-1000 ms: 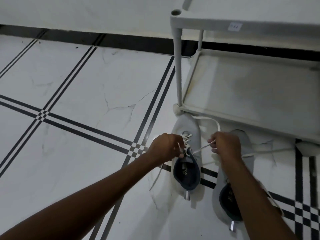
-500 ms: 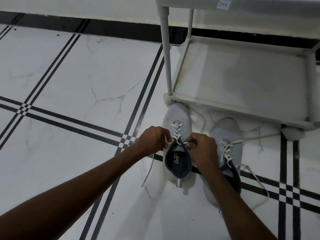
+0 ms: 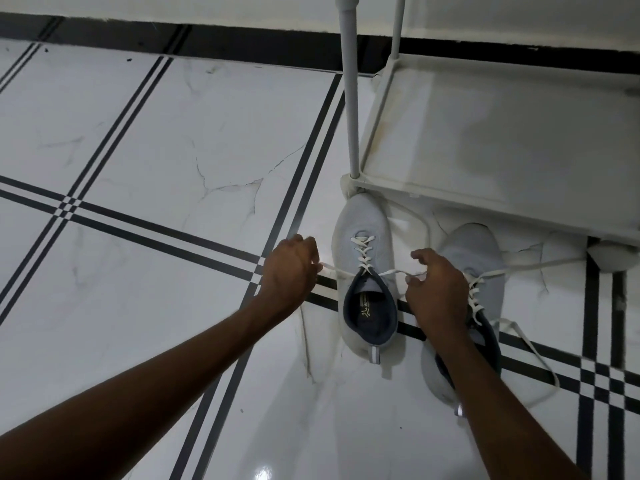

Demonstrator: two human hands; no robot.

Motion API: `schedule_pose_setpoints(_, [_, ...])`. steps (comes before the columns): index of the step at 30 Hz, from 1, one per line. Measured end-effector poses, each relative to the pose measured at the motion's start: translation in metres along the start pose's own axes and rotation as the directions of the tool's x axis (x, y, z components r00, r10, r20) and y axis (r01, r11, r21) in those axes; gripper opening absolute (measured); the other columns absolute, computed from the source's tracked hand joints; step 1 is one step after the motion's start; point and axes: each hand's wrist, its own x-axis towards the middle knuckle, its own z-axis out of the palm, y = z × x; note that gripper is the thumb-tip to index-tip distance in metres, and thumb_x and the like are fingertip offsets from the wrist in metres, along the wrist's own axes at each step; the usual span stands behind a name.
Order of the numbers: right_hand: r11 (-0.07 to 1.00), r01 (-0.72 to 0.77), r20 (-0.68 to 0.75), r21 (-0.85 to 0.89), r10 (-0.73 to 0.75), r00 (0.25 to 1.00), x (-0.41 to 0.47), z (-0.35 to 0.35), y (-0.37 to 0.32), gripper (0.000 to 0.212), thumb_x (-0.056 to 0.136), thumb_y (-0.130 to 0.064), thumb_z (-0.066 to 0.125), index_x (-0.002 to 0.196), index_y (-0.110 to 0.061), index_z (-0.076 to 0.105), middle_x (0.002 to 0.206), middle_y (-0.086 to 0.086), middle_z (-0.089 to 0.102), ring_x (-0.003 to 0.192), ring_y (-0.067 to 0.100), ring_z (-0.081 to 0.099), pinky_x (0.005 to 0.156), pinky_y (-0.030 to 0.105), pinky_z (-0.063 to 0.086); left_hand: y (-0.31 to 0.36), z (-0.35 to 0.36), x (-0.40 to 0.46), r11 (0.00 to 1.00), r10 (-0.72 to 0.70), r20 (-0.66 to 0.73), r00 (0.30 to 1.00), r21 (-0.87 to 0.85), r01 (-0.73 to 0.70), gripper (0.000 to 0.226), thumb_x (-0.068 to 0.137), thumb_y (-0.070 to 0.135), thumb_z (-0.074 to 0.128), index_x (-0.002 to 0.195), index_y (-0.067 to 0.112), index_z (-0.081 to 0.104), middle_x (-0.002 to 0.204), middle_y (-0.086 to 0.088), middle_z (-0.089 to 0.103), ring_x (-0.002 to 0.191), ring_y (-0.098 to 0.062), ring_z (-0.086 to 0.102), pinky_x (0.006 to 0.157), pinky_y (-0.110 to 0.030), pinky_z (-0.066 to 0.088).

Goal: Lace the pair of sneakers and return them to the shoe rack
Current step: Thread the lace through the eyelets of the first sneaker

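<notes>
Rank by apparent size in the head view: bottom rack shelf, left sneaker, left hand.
1. Bottom rack shelf, cropped yet largest.
2. Left sneaker.
3. Left hand, smallest, though nearer the camera.

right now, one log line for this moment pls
left hand pulling lace end | right hand pulling other end | left sneaker on floor | rack shelf bare

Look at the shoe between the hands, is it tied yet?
Not tied: the left hand and right hand pull the shoe's lace ends apart.
</notes>
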Motion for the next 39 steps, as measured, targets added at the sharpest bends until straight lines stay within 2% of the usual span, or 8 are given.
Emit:
schedule_pose_setpoints(2, [0.981,-0.191,-0.039,0.041,0.192,0.981,-0.002,0.004,-0.003,0.019,0.088,-0.03,0.062,0.095,-0.014,0.07,0.096,0.009,0.072,0.089,0.033,0.066,0.072,0.036,0.05,0.004,0.004,-0.006,0.954,-0.202,0.171,0.964,-0.186,0.233,0.049,0.094,0.051,0.058,0.082,0.006,0.073,0.071,-0.005,0.071,0.065,-0.019,0.068,0.062,-0.03,0.055])
schedule_pose_setpoints(6, [0.803,-0.549,0.27,0.233,0.488,0.83,0.007,0.013,0.001,0.065,0.071,-0.072,0.054,0.072,-0.009,0.072,0.071,0.009,0.073,0.063,0.031,0.068,0.068,0.042,0.058,0.016,0.02,-0.006,0.407,-0.256,0.568,0.782,-0.67,0.621,0.052,0.09,0.048,0.067,0.085,-0.004,0.071,0.073,-0.015,0.075,0.061,-0.022,0.072,0.059,-0.027,0.058])
schedule_pose_setpoints(14, [0.578,-0.48,0.375,0.66,0.301,0.877,0.011,-0.007,-0.032,0.015,0.092,-0.007,0.062,0.078,-0.005,0.065,0.079,0.013,0.071,0.063,0.017,0.064,0.066,0.029,0.053,0.014,0.0,0.006,0.115,-0.138,0.469,0.872,-0.867,0.484,0.021,0.094,0.014,0.064,0.108,-0.001,0.067,0.098,-0.014,0.077,0.093,-0.024,0.074,0.078,-0.03,0.058])
schedule_pose_setpoints(17, [0.805,-0.182,0.201,0.564,0.08,0.976,0.015,-0.022,-0.053,0.012,0.093,-0.013,0.063,0.088,-0.004,0.069,0.076,0.002,0.075,0.066,0.008,0.071,0.07,0.029,0.056,0.019,-0.021,0.007,0.219,-0.026,0.35,0.936,-0.912,0.347,0.023,0.099,0.018,0.058,0.11,0.001,0.069,0.081,-0.01,0.072,0.089,-0.028,0.075,0.087,-0.037,0.059])
schedule_pose_setpoints(22, [0.791,0.098,0.174,0.604,-0.251,0.952,0.026,-0.046,-0.09,0.013,0.092,-0.011,0.064,0.093,-0.008,0.076,0.088,0.002,0.078,0.086,0.012,0.075,0.084,0.029,0.058,0.042,-0.031,0.01,0.601,0.166,0.331,0.929,-0.781,0.171,0.019,0.096,0.014,0.06,0.109,0.013,0.075,0.073,0.001,0.07,0.062,-0.014,0.066,0.066,-0.024,0.053])
schedule_pose_setpoints(27, [0.796,0.004,0.375,0.605,-0.289,0.881,0.046,-0.035,-0.087,0.017,0.094,-0.017,0.062,0.096,-0.017,0.079,0.098,0.002,0.079,0.101,0.023,0.072,0.088,0.039,0.058,0.052,-0.044,0.013,0.604,0.249,0.374,0.894,-0.781,0.158,0.022,0.088,0.029,0.073,0.091,0.007,0.075,0.062,0.004,0.063,0.057,-0.01,0.056,0.057,-0.02,0.048])
schedule_pose_setpoints(34, [0.889,-0.061,0.578,0.454,-0.242,0.78,0.045,-0.026,-0.071,0.017,0.096,-0.013,0.06,0.096,-0.019,0.076,0.069,0.003,0.071,0.054,0.014,0.063,0.045,0.021,0.044,0.033,-0.064,0.024,0.567,0.251,0.337,0.907,-0.811,0.144,0.029,0.091,0.031,0.068,0.086,0.004,0.077,0.071,-0.011,0.071,0.061,-0.018,0.063,0.064,-0.027,0.055])
schedule_pose_setpoints(39, [0.928,-0.103,0.761,0.358,-0.227,0.608,0.055,-0.033,-0.074,0.021,0.094,-0.005,0.059,0.107,-0.01,0.073,0.092,0.012,0.076,0.056,0.011,0.051,0.045,0.017,0.038,0.023,-0.066,0.033,0.829,0.378,0.118,0.918,-0.484,-0.28,0.015,0.085,0.02,0.075,0.081,0.006,0.077,0.067,-0.003,0.074,0.06,-0.014,0.071,0.057,-0.018,0.052])
